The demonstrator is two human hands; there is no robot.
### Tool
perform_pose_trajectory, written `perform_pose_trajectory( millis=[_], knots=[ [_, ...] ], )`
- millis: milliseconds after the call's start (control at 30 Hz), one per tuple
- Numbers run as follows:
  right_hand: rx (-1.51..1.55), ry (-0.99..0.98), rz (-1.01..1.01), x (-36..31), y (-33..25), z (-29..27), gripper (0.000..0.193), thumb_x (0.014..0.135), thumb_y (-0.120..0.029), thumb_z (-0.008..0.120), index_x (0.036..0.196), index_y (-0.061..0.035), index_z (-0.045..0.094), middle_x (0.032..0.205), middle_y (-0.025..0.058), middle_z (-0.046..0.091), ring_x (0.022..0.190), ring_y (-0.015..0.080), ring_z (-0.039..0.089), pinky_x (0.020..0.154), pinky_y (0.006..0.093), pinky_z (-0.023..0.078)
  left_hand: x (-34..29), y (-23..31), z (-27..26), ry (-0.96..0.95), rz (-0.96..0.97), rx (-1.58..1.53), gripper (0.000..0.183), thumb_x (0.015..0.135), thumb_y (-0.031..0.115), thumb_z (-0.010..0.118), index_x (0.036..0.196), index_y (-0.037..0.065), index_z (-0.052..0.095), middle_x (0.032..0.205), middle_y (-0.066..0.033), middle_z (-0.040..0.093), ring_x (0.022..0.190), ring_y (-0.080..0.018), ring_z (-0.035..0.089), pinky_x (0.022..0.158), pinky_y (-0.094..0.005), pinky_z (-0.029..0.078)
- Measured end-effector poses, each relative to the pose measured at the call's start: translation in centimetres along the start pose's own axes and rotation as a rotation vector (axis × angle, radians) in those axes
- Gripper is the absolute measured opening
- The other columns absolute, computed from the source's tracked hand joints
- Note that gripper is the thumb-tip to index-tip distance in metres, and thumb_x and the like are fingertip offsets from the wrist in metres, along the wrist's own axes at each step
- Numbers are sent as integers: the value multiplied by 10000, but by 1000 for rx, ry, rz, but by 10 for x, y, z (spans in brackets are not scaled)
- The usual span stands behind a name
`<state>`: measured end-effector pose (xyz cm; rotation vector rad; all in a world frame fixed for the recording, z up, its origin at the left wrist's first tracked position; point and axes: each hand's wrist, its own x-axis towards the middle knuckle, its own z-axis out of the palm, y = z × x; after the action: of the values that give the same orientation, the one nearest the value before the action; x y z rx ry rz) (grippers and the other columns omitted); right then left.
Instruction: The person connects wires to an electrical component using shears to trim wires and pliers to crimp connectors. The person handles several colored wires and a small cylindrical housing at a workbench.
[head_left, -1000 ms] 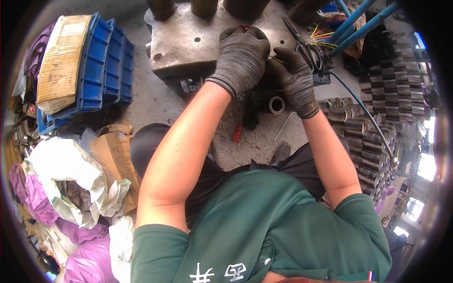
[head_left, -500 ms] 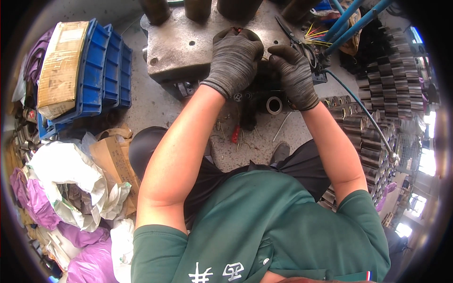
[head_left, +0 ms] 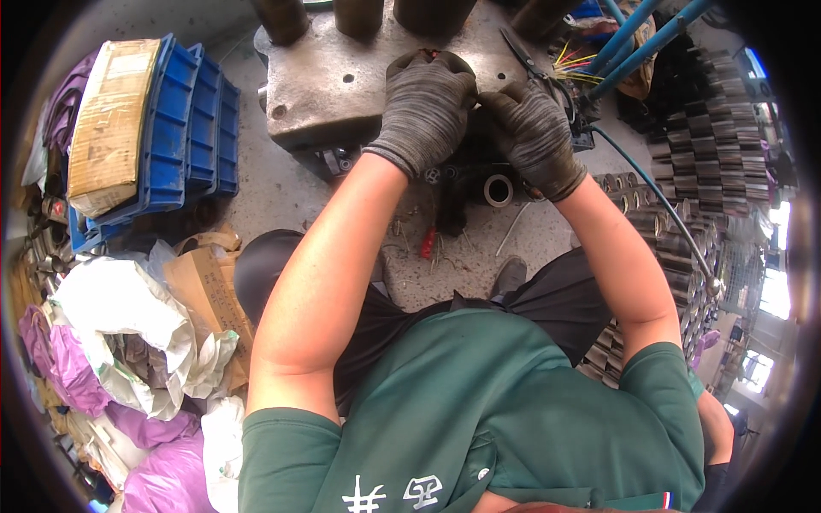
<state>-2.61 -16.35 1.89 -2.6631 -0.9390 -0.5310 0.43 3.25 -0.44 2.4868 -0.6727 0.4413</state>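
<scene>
Fingers point(head_left: 455, 65) of the gloved left hand point(head_left: 429, 109) are bending over a small reddish piece point(head_left: 431, 53), showing only in part at that hand's 12 o'clock, over a metal block point(head_left: 316, 75); whether they are clamping it cannot be told. The right hand point(head_left: 539, 137), lying between the left's 3 and 4 o'clock, is pointing its nearly closed fingertips toward 10 o'clock, beside the left glove; anything between them is hidden. Close two-handed handling appears to be the step in hand; the next move seems to be calling for a steady left hand and fine right fingertip work. Shears point(head_left: 522, 56) are lying at the right hand's 12 o'clock.
</scene>
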Motion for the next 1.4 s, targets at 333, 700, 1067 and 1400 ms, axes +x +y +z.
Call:
perform_pose_trajectory(
  millis=[333, 700, 1067, 1400],
  knots=[
    [962, -64, 545, -2, 13, 26, 147, 937, -190, 608, 928, -46, 641, 722, 78, 599, 692, 275, 591, 653, 411, 481, 0, 2, -2, -10, 19, 6, 100, 882, 194, 686, 922, 178, 775, 1138, -42, 706, 1085, -297, 652, 1055, -477, 393],
    [2355, 35, 1100, -32, 6, -9, 187, 971, -222, 595, 836, -94, 571, 606, -48, 421, 510, 116, 377, 500, 277, 346, 2, -2, -1, 47, 20, 33, 61, 848, 191, 720, 883, 164, 762, 1104, -29, 712, 1075, -286, 651, 1037, -457, 403],
    [-224, -15, -1, 18, -11, -4, 304, 862, -260, 721, 1131, -120, 736, 1017, 105, 700, 969, 320, 658, 825, 449, 542, 8, -10, -2, -25, -19, -32, 126, 922, 202, 686, 991, 161, 783, 1131, -72, 719, 1147, -284, 636, 1109, -472, 367],
    [-272, -243, -61, 42, -9, -5, 208, 854, -293, 690, 933, -107, 741, 917, 93, 707, 928, 316, 673, 811, 456, 539, 7, -12, -6, -75, 17, 28, 190, 862, 168, 678, 1018, 164, 787, 1145, -91, 714, 1153, -292, 636, 1090, -487, 399]
  ],
)
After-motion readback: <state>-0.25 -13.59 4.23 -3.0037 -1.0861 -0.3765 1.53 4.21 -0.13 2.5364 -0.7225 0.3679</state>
